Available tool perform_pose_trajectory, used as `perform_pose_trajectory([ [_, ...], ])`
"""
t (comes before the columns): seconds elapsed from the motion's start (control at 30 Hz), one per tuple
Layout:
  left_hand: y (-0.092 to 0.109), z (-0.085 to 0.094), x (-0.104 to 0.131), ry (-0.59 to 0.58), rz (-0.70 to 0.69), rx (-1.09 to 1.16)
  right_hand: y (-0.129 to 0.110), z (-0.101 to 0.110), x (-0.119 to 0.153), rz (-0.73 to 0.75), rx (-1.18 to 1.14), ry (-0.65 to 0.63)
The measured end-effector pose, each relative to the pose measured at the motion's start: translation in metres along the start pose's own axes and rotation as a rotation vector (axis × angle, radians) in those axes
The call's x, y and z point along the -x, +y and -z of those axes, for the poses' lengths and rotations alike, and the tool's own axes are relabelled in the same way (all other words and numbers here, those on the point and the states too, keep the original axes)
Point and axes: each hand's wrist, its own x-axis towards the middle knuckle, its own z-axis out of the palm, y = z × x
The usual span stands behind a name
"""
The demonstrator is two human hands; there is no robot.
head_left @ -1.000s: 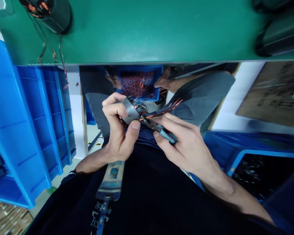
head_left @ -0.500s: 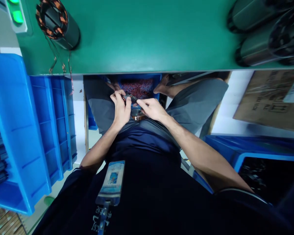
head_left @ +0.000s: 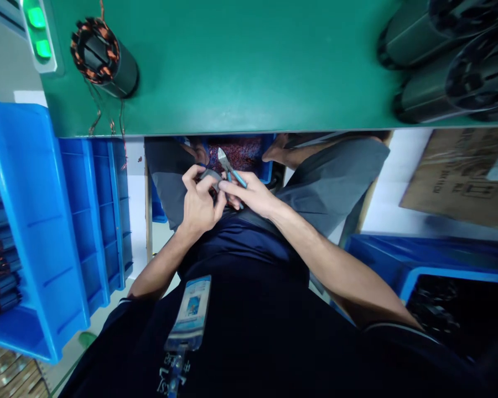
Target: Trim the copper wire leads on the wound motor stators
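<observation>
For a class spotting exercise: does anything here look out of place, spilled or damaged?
Yes: loose wires trail from the copper-wound core on the green table, at least one dangling over the near edge, which looks untidy and might snag. No clear damage shows.

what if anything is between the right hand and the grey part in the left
Nothing visible: the right hand is right beside the grey part in the left hand. The pliers in the right hand point past the part; exact contact is hard to tell.

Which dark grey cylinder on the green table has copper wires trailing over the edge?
The copper-wound dark grey cylinder alone at left; the black-ended cylinders at right show none.
</observation>
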Motion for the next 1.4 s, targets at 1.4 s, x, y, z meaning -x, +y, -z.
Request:
perform_pose_trajectory([
  [1.4, 0.090, 0.048, 0.005, -0.163, 0.448, 1.195, -0.082, -0.006, 0.125, 0.426, 0.908, 0.138],
])
